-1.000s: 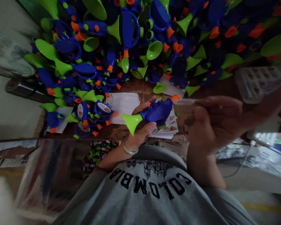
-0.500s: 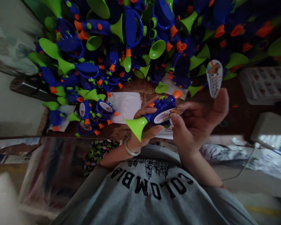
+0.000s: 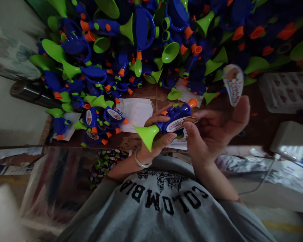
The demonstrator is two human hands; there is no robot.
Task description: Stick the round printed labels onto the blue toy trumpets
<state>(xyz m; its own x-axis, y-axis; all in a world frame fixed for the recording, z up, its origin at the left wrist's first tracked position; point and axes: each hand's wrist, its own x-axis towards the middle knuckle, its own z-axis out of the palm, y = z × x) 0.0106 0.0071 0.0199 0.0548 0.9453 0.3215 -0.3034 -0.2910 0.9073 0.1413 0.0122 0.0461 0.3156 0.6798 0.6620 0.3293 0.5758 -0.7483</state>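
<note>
A blue toy trumpet [image 3: 178, 117] with a green bell and an orange mouthpiece is held over the table's front edge. My left hand [image 3: 158, 134] grips its body from the left, near the bell. With thumb and index finger, my right hand [image 3: 204, 134] pinches the right end of an oval sticker [image 3: 176, 125] that lies on the trumpet's side. A second oval sticker [image 3: 233, 84] clings to a raised fingertip of my right hand and stands upright.
Many blue and green toy trumpets [image 3: 143, 30] are heaped across the back. Stickered trumpets [image 3: 113, 114] and white paper sheets [image 3: 136, 114] lie left of my hands. At right are a clear sticker pack [image 3: 285, 90] and a white box [image 3: 290, 141]. A dark cylinder [image 3: 32, 94] is at left.
The raised finger of my right hand has shifted slightly right, and the sticker on it has tilted. The trumpet and my left hand have hardly moved.
</note>
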